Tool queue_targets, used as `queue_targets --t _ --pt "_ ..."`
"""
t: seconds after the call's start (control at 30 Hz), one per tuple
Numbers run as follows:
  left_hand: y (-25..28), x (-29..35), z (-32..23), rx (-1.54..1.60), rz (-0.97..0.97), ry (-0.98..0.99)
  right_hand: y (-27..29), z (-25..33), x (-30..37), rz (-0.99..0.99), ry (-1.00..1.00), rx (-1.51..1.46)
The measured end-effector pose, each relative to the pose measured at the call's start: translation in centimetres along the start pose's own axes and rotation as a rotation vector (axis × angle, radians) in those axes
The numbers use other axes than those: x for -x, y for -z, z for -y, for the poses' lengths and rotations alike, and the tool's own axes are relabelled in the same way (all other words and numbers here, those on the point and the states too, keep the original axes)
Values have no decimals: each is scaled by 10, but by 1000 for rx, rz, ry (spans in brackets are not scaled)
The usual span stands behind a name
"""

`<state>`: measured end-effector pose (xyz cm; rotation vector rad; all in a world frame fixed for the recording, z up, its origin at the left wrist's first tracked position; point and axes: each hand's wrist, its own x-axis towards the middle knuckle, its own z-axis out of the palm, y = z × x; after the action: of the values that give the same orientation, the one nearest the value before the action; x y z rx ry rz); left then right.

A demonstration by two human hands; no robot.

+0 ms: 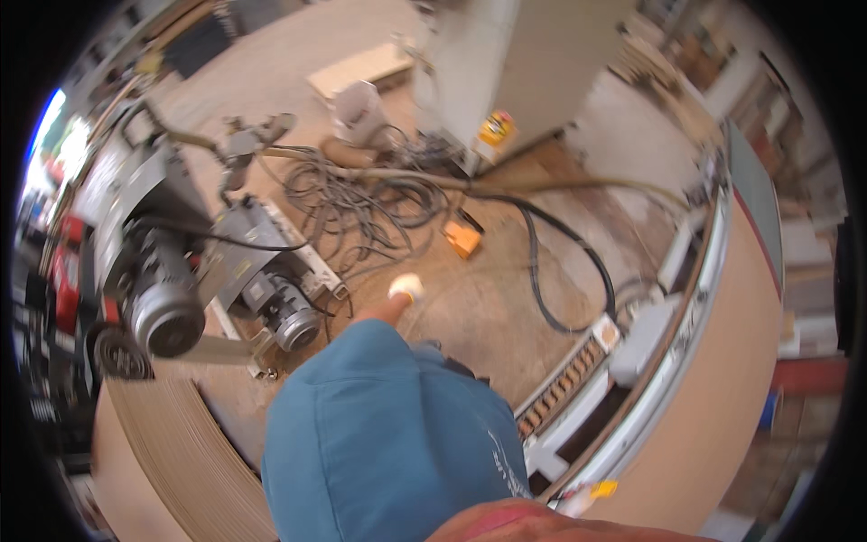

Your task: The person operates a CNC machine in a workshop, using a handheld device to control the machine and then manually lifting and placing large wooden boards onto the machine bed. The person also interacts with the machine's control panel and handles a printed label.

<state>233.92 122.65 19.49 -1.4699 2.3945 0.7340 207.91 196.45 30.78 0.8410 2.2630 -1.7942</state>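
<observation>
My left arm, in a blue short sleeve (361,348), reaches down over the brown floor (470,316). What looks like a white glove with a yellowish cuff covers my left hand (406,287). The hand is small and blurred, so its fingers and anything in them cannot be made out. To its left sits a grey electric motor (291,316) on a machine frame. A tangle of grey cables (352,203) lies beyond the hand, with an orange block-like thing (462,239) on the floor nearby. My right hand does not show.
At left, a larger motor (167,316) stands above a stack of thin brown sheets (185,452). A black hose (533,244) loops across the floor. On the right runs a long machine edge (673,361) beside a broad tan panel (722,406). A grey cabinet (542,72) stands ahead.
</observation>
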Motion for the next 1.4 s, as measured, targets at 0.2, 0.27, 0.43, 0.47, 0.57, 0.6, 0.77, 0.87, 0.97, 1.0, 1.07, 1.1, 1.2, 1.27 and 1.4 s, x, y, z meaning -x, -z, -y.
queue_targets --t 0.2,0.27,0.43,0.47,0.57,0.6,0.77,0.87,0.97,1.0,1.07,1.1,1.2,1.27,1.4 --pt "92 -106 -43 -10 -174 -143 -94 23 69 -6 116 54" --pt "136 -139 -74 -55 -175 -216 -115 27 96 -213 83 37" --pt "220 -216 -166 -43 -432 -469 -114 32 153 -206 59 172" --pt "236 -234 -185 -83 -403 -425 -109 32 161 -282 -6 187" --pt "274 -286 -234 -199 -323 -315 -91 31 191 -378 -135 162" --pt "284 -304 -241 -225 -354 -372 -89 30 199 -397 -152 200" --pt "267 -375 -248 -489 -722 -737 -76 33 261 -503 -180 212" --pt "261 -410 -253 -415 -279 -314 -78 41 281 -587 -229 228" --pt "308 -467 -281 -526 46 -396 -89 46 276 -594 -266 208" --pt "326 -483 -291 -599 22 -484 -98 45 263 -572 -238 173" --pt "319 -490 -300 -566 -251 -653 -110 39 250 -572 -200 169" --pt "301 -483 -300 -535 -605 -789 -114 35 247 -603 -190 155" --pt "164 -406 -309 -292 -662 -938 -139 22 235 -613 -202 219" --pt "60 -319 -289 -414 -322 -1277 -152 20 239 -601 -197 390" --pt "-76 -120 -271 -803 935 -1465 -160 35 267 -703 -368 314"
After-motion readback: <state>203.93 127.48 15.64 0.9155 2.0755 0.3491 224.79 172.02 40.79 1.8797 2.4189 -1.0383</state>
